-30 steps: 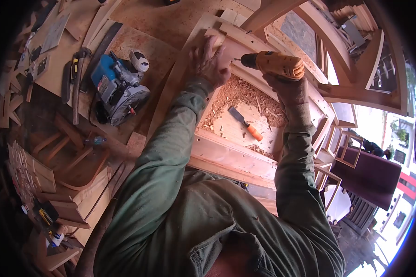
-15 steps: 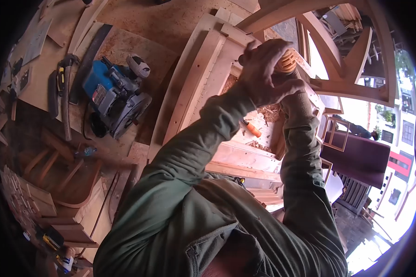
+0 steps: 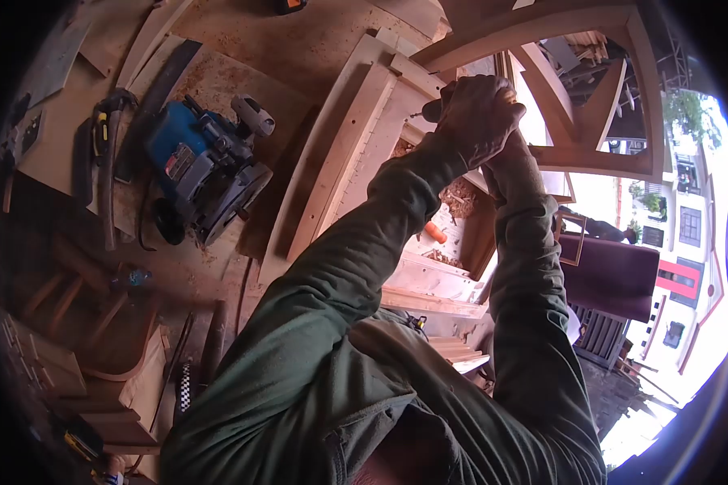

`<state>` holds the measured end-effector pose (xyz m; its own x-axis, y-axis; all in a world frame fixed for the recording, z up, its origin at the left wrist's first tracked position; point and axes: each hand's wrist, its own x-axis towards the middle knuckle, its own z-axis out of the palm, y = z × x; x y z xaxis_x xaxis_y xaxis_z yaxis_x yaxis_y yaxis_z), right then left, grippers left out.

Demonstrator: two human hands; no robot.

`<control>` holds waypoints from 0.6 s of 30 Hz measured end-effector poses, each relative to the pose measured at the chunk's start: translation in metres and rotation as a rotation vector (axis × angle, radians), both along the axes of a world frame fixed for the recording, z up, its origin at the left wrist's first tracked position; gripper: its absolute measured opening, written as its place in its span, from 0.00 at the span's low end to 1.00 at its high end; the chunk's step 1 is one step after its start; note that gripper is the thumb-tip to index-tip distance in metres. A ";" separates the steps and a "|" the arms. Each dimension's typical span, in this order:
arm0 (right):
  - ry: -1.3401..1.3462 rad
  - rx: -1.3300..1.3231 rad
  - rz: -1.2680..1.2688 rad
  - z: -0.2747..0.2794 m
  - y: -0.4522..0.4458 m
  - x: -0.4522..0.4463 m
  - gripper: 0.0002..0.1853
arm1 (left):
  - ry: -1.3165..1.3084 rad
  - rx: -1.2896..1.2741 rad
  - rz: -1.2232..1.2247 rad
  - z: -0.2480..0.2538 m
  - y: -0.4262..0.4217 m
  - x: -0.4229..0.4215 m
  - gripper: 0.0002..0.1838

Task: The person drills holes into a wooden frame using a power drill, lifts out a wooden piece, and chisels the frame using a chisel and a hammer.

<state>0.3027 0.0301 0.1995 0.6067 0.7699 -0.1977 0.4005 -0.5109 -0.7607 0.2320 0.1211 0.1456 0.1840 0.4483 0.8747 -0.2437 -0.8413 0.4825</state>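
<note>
The power drill [image 3: 431, 111] lies under the curled left hand [image 3: 479, 117], which is nearer its chuck, long axis pointing leftward from both hands over the wooden frame [image 3: 344, 153], the mostly hidden right hand's [image 3: 516, 162] grip impossible to tell.

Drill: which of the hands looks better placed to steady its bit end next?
Probably the left hand: it lies over the drill, nearer the bit end. The right hand sits farther back, mostly hidden behind it.
</note>
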 end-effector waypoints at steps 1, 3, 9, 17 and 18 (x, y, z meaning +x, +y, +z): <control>-0.014 -0.016 0.008 0.001 0.002 0.000 0.23 | 0.015 -0.092 -0.047 0.005 -0.001 -0.005 0.17; -0.046 -0.039 0.023 0.002 0.004 -0.001 0.23 | 0.049 -0.271 -0.145 0.014 -0.009 -0.015 0.17; -0.091 -0.023 0.049 0.001 -0.019 0.022 0.23 | 0.037 -0.551 -0.279 -0.027 0.010 -0.044 0.29; 0.015 0.192 -0.097 0.025 -0.214 0.131 0.21 | 0.356 -0.561 -0.165 -0.113 -0.075 -0.027 0.24; -0.026 0.077 -0.162 0.022 -0.237 0.152 0.21 | 0.432 -0.633 -0.254 -0.105 -0.098 -0.010 0.24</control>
